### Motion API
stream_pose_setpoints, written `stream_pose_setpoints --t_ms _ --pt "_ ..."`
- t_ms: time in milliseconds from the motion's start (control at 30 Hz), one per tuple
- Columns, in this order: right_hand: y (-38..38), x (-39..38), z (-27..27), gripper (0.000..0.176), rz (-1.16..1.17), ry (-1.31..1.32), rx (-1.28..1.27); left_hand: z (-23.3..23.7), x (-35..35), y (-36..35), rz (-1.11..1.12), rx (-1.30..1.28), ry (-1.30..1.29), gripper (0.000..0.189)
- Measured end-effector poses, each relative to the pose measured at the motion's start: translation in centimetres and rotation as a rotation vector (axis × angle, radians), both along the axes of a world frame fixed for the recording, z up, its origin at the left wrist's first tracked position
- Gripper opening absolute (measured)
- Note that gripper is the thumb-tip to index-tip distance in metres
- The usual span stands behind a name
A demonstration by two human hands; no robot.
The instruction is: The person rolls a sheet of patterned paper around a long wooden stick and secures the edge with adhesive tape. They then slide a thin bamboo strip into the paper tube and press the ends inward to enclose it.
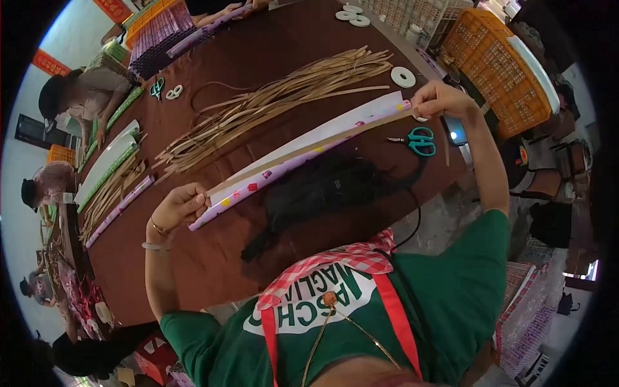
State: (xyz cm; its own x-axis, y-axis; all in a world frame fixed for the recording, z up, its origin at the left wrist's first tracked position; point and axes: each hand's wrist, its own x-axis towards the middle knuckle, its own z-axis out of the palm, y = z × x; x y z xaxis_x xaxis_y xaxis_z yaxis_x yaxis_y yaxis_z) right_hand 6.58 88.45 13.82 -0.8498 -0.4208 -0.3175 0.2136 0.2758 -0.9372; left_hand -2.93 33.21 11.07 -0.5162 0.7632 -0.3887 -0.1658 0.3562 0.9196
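A long tan strip is stretched between my two hands, along a roll of lilac patterned paper. The paper's white inner side shows behind the strip. My left hand pinches the strip's near-left end, beside the roll's left end. At the far right, my right hand is closed on the strip's other end, by the roll's right tip. Teal-handled scissors lie below my right hand. A loose bundle of similar tan strips lies beyond the roll.
A black cloth-like item lies between me and the roll. White tape rolls sit at the far right. An orange crate stands past the table. Co-workers handle green paper on the left; another person's hands are at the far side.
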Motion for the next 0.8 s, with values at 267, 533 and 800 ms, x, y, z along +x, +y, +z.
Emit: stream_pose_setpoints --t_ms 267,533,800 --pt "4.2 -0.9 -4.7 0.023 -0.116 -0.041 0.274 -4.5 -1.8 -7.4 0.244 -0.187 0.111 0.022" --pt "6.4 -3.3 -9.1 0.021 -0.265 0.198 0.627 -7.4 -1.3 -10.3 0.318 -0.290 0.241 0.019" --pt "9.1 -5.6 -15.8 0.017 -0.425 0.238 0.351 -10.1 -1.0 -9.6 0.630 -0.259 0.166 0.017"
